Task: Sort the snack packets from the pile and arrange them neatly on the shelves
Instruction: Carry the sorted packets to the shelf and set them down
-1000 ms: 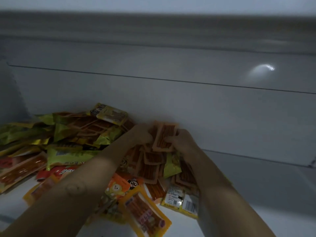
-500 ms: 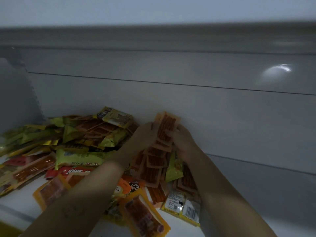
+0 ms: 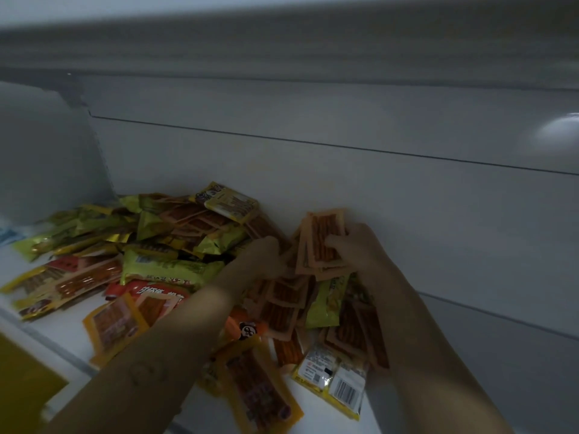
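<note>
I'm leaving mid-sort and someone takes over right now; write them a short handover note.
Right hand grips a small stack of flat pale-orange packets of reddish strips, held up above the heap.
Left hand reaches into the mixed pile of snack packets; its fingers are too blurred to judge.
The pile lies on the white shelf board.
Done: a few matching packets gathered.
Left: sort the rest and arrange them in rows; none is arranged in view.

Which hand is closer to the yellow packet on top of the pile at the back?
Left. The left hand sits in the pile just right of and in front of the yellow packet; the right hand is farther right, holding orange packets.
</note>
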A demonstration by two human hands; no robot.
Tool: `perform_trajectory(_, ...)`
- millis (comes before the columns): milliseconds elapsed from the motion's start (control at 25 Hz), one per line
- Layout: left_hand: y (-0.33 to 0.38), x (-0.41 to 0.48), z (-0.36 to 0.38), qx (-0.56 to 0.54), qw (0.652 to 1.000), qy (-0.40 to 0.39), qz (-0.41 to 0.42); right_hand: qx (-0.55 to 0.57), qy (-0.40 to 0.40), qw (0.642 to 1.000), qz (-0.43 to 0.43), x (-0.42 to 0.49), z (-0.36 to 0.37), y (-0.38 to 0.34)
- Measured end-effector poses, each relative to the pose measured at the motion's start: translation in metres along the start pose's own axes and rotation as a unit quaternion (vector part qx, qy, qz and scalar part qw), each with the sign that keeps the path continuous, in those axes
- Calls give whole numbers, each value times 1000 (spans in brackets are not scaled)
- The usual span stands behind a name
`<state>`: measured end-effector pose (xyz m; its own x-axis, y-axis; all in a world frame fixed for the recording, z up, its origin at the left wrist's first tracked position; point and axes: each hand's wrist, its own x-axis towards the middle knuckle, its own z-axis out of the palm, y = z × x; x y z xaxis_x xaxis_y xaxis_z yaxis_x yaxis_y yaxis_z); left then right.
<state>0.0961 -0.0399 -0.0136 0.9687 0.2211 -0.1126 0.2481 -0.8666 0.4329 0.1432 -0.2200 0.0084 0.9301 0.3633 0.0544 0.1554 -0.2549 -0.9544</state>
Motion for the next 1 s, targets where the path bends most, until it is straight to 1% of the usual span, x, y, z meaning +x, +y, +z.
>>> perform_trajectory(40, -3, -2, -2, -26, 999, 21, 3, 33, -16, 999, 12, -2, 1, -1)
perform_trajectory(120, -3, -9, -5, -99, 989, 105, 33, 109, -30, 993, 38, -2, 7, -1)
perform_trajectory(200, 2, -16, -7, -203, 962, 176, 48, 186, -23, 980, 65, 0, 18, 0)
perform_trajectory(280, 10, -25, -5, -302, 934, 181, 56, 256, -28, 963, 85, 1, 32, -2)
perform_trajectory(400, 16, -36, 1, -361, 916, 163, 58, 295, -47, 952, 64, 0, 43, -4)
perform_trajectory(440, 15, -39, 1, -355, 916, 179, 53, 279, -41, 958, 51, -1, 43, -6)
perform_trajectory(480, 12, -42, 2, -313, 924, 216, 46, 247, -27, 968, 37, -2, 40, -7)
perform_trajectory(520, 8, -44, 5, -232, 937, 256, 41, 207, -11, 978, 20, -3, 35, -9)
perform_trajectory(560, 5, -48, 10, -121, 950, 286, 30, 171, 0, 985, 5, -5, 28, -12)
perform_trajectory(600, 4, -52, 16, -8, 960, 280, 9, 142, 4, 990, -6, -6, 20, -14)
perform_trajectory(640, 6, -57, 23, 87, 968, 234, -18, 122, 3, 992, -11, -8, 13, -16)
perform_trajectory(680, 10, -62, 28, 151, 973, 172, -35, 104, 0, 995, -8, -7, 8, -16)
perform_trajectory(720, 14, -64, 32, 182, 976, 111, -45, 82, -1, 997, -2, -7, 4, -15)
perform_trajectory(760, 17, -65, 30, 182, 979, 70, -56, 59, -5, 998, 5, -7, 3, -12)
perform_trajectory(800, 15, -62, 26, 150, 986, 48, -54, 40, -9, 999, 14, -7, 3, -11)
perform_trajectory(880, 4, -54, 17, 35, 999, 34, -13, 42, -23, 998, 36, -7, 4, -7)
perform_trajectory(920, -3, -52, 13, -9, 999, 40, 5, 63, -32, 997, 44, -7, 5, -6)
perform_trajectory(1000, -12, -51, 6, -102, 990, 95, 15, 137, -48, 988, 53, -7, 8, -6)
